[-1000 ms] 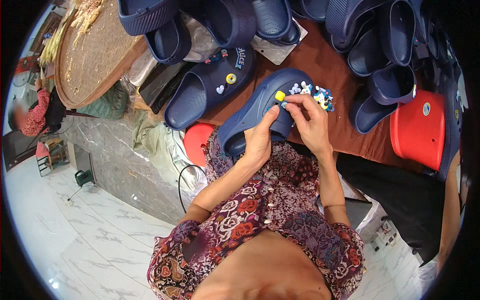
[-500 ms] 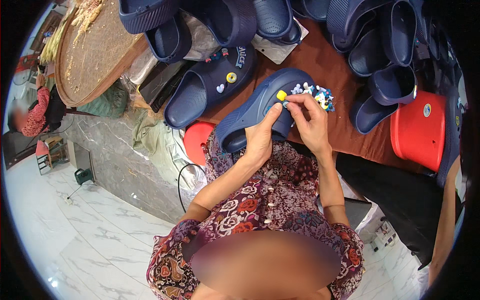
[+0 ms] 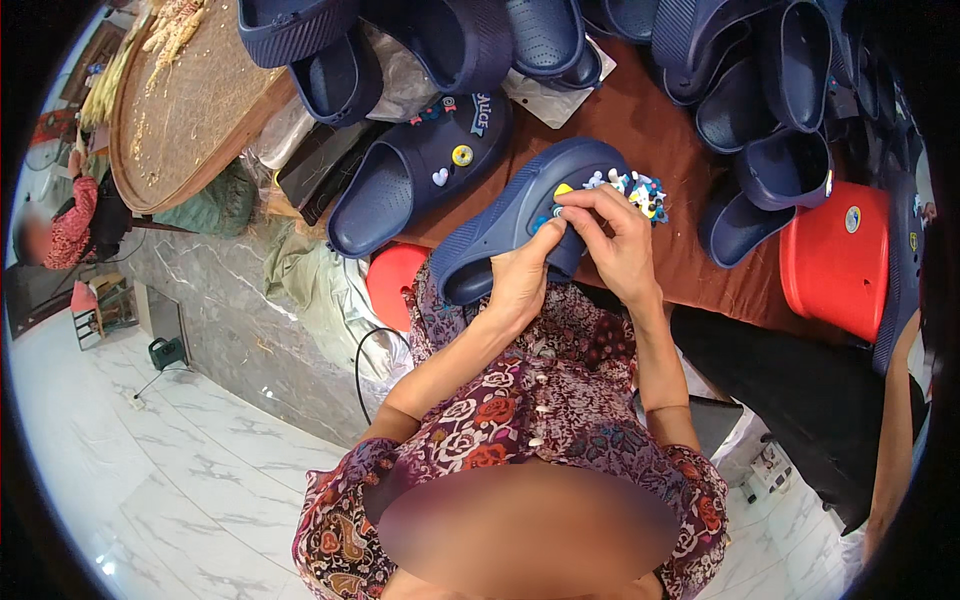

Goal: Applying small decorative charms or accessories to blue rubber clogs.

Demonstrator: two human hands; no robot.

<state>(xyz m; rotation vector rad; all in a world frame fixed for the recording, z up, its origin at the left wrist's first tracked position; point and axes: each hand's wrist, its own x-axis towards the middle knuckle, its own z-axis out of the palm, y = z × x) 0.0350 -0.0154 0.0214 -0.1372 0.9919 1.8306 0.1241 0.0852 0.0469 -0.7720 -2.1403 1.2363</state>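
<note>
In front of my body, a navy blue clog [image 3: 485, 225] is tilted at the table edge. My left hand [image 3: 522, 278] grips its side, with the thumb on the upper. The fingers of my right hand [image 3: 622, 245] pinch a small round charm [image 3: 558, 211] against the upper, beside the left thumb. A yellow charm [image 3: 563, 189] shows just past my right fingertips, partly covered. Just beyond the right hand lies a heap of small colourful shoe charms [image 3: 640, 190]. To the left rests another navy clog [image 3: 375, 195], which bears a yellow ring charm and a pale heart charm.
Several navy clogs [image 3: 765, 75] are piled along the back and right of the brown-covered table [image 3: 690, 250]. A red bucket [image 3: 835, 260] stands at right, next to another person's forearm [image 3: 893, 450]. A round woven tray [image 3: 200, 100] is at upper left; a person [image 3: 75, 220] sits beyond.
My right fingers have moved slightly left and closer to the left thumb, bringing the round charm along. They now cover part of the yellow charm. The clog stays in place.
</note>
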